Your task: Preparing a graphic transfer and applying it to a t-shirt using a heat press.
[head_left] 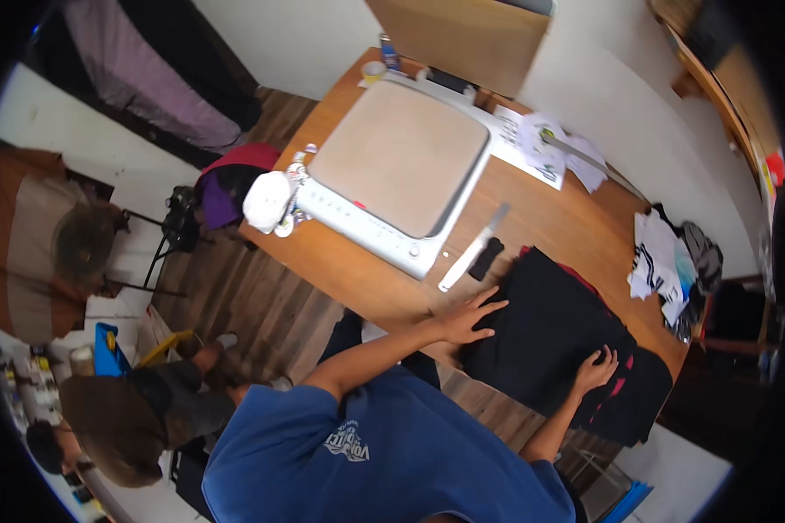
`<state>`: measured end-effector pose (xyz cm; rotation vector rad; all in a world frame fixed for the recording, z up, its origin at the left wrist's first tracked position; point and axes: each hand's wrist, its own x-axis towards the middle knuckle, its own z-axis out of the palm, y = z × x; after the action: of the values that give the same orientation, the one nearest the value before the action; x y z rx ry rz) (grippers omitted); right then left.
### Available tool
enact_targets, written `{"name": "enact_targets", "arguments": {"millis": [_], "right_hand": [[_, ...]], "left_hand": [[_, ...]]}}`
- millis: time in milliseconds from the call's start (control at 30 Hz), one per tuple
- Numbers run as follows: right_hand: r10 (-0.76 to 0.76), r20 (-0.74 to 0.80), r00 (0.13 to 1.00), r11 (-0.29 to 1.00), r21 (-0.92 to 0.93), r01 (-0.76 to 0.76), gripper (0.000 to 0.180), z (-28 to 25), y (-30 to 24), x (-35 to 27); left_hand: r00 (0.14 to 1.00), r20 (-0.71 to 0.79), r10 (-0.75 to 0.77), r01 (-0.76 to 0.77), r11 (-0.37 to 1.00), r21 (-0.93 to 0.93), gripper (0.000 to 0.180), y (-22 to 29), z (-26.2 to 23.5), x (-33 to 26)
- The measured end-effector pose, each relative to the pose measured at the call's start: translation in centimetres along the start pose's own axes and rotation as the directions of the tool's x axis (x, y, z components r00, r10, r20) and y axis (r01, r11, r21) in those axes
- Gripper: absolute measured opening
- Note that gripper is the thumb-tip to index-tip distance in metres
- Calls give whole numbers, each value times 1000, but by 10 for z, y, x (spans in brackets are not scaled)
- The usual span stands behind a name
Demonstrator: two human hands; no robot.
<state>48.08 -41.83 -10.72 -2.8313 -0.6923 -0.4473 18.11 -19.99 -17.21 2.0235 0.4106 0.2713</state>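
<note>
A stack of black cloth, seemingly folded garments (541,331), lies on the right part of the wooden table, with red showing along its far edge. My left hand (471,319) rests with spread fingers on the left edge of the cloth. Farther right, my right hand (596,370) touches the cloth near its right side, fingers apart and slightly bent, beside a pinkish-red patch (619,379). Neither hand grips anything that I can see. Just beyond my left hand lie a small black bundle (487,260) and a long thin pale tool (473,251).
A white heat press (366,228) with a beige pad and raised lid (471,39) fills the table's left. Printed paper sheets (541,148) and crumpled clothes (658,261) lie along the wall side. A white cap (269,199) sits at the left edge. Another person (122,427) is at lower left.
</note>
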Motion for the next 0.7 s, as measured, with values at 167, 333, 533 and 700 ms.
{"name": "enact_targets", "arguments": {"millis": [167,333,533,700], "right_hand": [[-337,-122,934,715,612,338,12,-6,-129,-9],[-602,-44,797,441,814,378,10,15,-248,-100],[-704,544,456,505,835,-217,12,21,-331,-226],[-595,537,598,621,780,-83,17,94,-319,-305]], "left_hand": [[980,-30,-195,185,963,-196,47,-51,-54,-83],[851,31,-524,485,763,-427,37,-103,-92,-192],[721,65,-690,689,724,31,45,-174,-157,-330],[676,-179,-714,666,697,-264,21,-246,-265,-397]]}}
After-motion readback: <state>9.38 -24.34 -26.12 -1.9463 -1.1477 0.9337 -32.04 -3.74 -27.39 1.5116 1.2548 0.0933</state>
